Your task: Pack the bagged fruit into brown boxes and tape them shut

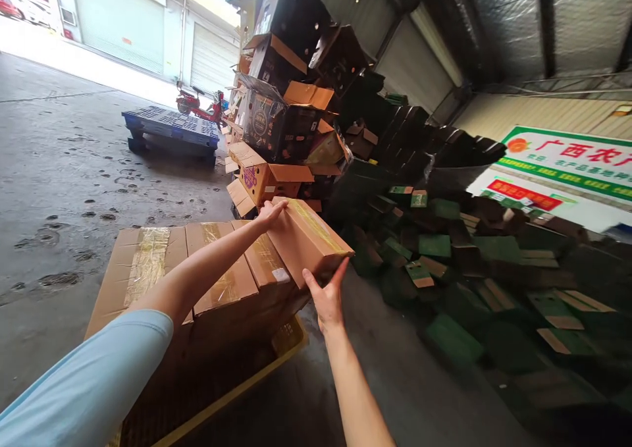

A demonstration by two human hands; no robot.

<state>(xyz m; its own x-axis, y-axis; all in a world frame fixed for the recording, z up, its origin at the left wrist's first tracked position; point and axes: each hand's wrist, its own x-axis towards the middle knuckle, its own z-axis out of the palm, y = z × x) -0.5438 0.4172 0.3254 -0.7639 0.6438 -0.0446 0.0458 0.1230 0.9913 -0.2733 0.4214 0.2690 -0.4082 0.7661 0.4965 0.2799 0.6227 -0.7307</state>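
Note:
I hold a brown taped cardboard box tilted above the right end of a row of similar sealed boxes. My left hand grips the box's far top edge, its fingers curled over it. My right hand presses against the box's near lower corner, fingers spread upward along its side. The row of boxes rests on a yellow pallet.
A tall leaning stack of opened brown and black cartons stands behind. A heap of flattened green and brown boxes fills the right. A blue pallet and a red scooter sit farther back on wet concrete floor.

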